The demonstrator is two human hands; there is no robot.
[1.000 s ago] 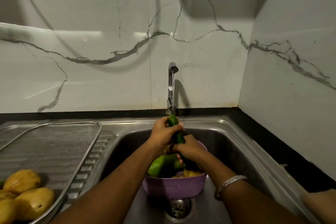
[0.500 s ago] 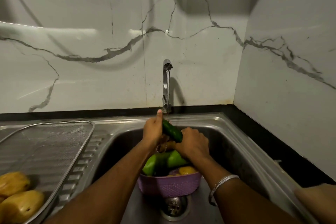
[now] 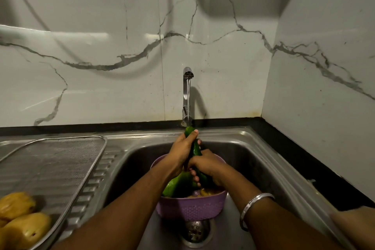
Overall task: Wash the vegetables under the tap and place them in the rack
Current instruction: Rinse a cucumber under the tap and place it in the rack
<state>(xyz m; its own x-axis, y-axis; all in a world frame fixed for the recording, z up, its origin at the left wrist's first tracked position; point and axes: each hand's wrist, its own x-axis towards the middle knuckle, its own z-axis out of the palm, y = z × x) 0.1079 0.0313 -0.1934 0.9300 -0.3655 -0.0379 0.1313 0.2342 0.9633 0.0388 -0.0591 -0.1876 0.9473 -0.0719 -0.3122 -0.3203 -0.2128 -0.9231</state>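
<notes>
Held upright at frame centre under the tap (image 3: 188,91), cucumber (image 3: 196,149) gripped by left hand (image 3: 181,155) high and right hand (image 3: 206,165) low, probably for rubbing, over the basket (image 3: 190,208).

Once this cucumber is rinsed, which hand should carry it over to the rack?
Probably the left hand. It already grips the upper part of the cucumber under the tap, and the mesh rack lies on the left. The right hand would have to cross over the purple basket.
</notes>
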